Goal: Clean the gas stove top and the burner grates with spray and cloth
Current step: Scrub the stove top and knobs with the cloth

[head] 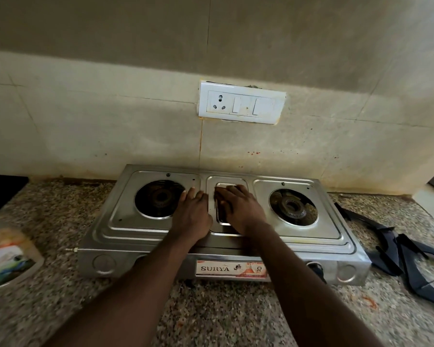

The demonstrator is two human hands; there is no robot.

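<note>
Left grip (193, 211): fingers straight, flat on stove (125, 221).
Right grip (238, 209): fingers straight, flat on recessed centre panel (226, 180).
Stove: rectangular, shiny steel.
Grates (396, 249): black, angular, on speckled table (211, 309), right of right grip.

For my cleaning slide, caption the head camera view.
Bare left hand and right hand rest on the steel stove top; grates lie on the counter beside it.

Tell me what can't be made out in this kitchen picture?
Head view only:
- Centre tray of the stove: largely under the right hand.
- Packet at left: blurred, cut by the frame edge, label unreadable.
- Burner grates at right: partly cut off by the frame edge.
</note>
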